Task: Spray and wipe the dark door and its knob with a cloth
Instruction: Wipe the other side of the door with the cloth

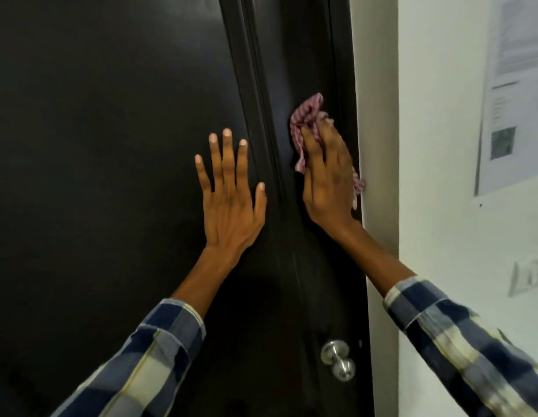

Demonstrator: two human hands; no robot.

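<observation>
The dark door (111, 145) fills the left and middle of the view, with a raised vertical moulding running down it. My left hand (228, 200) lies flat on the door panel, fingers straight and spread. My right hand (328, 176) presses a pink striped cloth (305, 115) against the door's right strip, close to the frame; its fingers lie over the cloth, which bunches above them and sticks out below the palm. A round silver knob (338, 361) sits low on the door, below both hands. No spray bottle is in view.
A pale wall (442, 206) borders the door on the right. A printed paper sheet (514, 94) hangs on it at the upper right, and a light switch plate (529, 275) sits lower down.
</observation>
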